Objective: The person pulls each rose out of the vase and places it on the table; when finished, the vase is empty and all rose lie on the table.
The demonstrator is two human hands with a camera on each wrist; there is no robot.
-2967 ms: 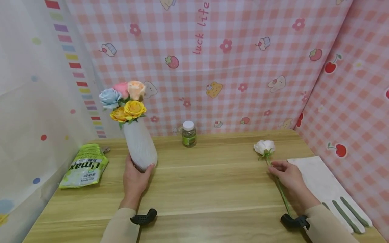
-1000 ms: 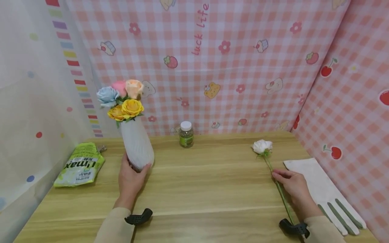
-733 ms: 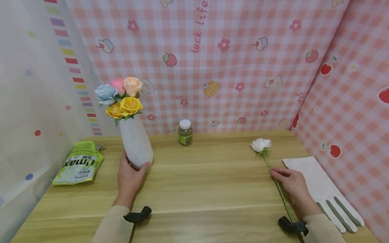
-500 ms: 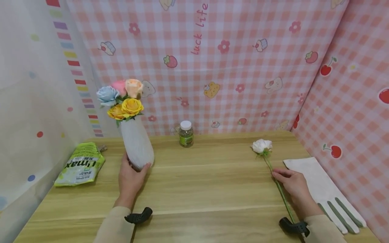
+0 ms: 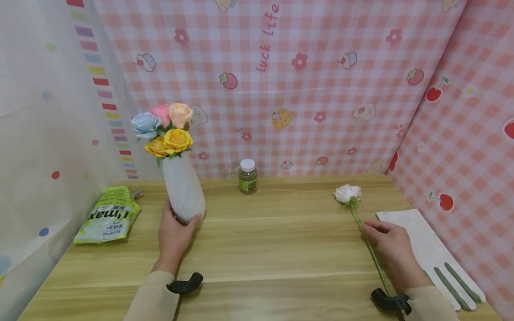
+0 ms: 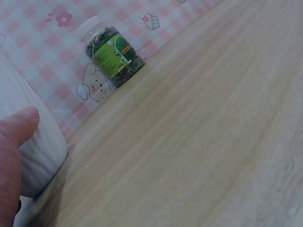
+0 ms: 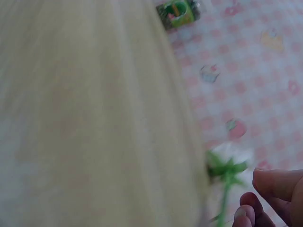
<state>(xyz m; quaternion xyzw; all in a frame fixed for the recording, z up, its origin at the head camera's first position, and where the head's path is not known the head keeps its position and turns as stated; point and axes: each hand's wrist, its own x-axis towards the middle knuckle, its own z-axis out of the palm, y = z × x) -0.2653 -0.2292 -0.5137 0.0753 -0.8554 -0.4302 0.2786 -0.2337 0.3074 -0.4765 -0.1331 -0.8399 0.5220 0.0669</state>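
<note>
My left hand (image 5: 174, 236) curls round the vase (image 5: 184, 189), toward the left edge of the table (image 5: 273, 249); my right hand (image 5: 393, 252), thumb and fingers parted, is just beside the rose (image 5: 347, 194), near the right edge. Wide wood runs between them. The jar (image 5: 248, 178) stands by the back edge, the bag (image 5: 109, 216) at the left, pink gingham (image 5: 257, 107) behind.

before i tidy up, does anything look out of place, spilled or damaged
Perhaps the white flower: it's outside the vase while the other flowers stand in it. Lettering on the green bag reads upside down. No spill or damage shows.
</note>
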